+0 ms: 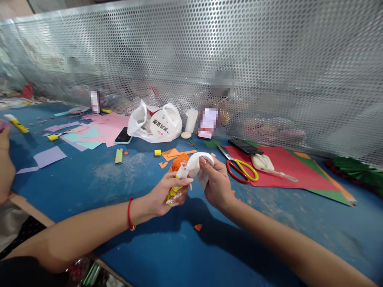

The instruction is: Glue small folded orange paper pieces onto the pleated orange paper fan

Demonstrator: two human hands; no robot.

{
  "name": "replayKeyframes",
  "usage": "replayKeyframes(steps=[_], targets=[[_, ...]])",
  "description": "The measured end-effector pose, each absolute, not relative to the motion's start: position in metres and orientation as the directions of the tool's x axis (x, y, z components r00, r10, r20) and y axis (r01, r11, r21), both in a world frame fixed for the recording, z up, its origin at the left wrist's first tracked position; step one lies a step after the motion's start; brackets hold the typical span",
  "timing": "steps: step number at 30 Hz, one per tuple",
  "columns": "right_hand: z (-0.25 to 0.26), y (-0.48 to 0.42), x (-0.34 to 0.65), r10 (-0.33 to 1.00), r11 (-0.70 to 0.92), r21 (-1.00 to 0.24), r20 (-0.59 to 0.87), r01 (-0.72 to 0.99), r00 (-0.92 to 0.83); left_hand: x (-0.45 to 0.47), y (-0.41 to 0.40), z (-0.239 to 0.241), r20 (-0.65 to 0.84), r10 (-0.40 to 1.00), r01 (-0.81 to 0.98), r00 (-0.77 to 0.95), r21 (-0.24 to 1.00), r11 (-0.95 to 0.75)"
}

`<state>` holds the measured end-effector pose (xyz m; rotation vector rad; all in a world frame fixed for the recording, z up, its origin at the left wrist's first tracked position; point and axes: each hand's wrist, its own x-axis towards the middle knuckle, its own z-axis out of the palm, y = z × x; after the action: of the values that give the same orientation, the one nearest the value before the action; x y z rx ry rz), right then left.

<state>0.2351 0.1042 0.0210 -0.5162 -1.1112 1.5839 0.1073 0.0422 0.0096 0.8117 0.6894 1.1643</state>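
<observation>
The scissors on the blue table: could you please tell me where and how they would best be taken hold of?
Probably by the red loop and yellow loop, coming from the near right with the right hand, once it lets go of the white tissue. The loops face the person; the blades point away to the far left.

Two glue sticks (182,172) show, one at the frame's centre, one at far left. The phones (208,122) number four: two upright, two flat on the counter (134,173). Three hands (219,181) appear, one at the left edge. There is one lighter (119,156), one white plastic bag (163,124), one red bracelet (129,215) and one held white tissue (194,165).
</observation>
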Motion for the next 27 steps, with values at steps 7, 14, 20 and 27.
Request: replayKeyframes(steps=[7, 14, 20, 27], targets=[[0.031, 0.103, 0.238, 0.897, -0.067, -0.858, 0.172, -0.510, -0.408, 0.109, 0.040, 0.013, -0.013, 0.971, -0.512, 0.237, 0.848, 0.136], [0.032, 0.117, 0.245, 0.889, -0.197, -0.847, 0.058, -0.494, -0.454, 0.098, 0.040, 0.023, 0.102, 0.994, -0.481, 0.031, 0.874, -0.075], [0.033, 0.113, 0.243, 0.903, -0.277, -0.827, -0.050, -0.489, -0.427, 0.094, 0.049, 0.014, 0.192, 0.940, -0.353, -0.283, 0.890, -0.288], [0.031, 0.101, 0.238, 0.948, -0.191, -0.835, -0.020, -0.517, -0.317, 0.099, 0.049, 0.007, 0.297, 0.916, -0.105, -0.270, 0.936, -0.335]])
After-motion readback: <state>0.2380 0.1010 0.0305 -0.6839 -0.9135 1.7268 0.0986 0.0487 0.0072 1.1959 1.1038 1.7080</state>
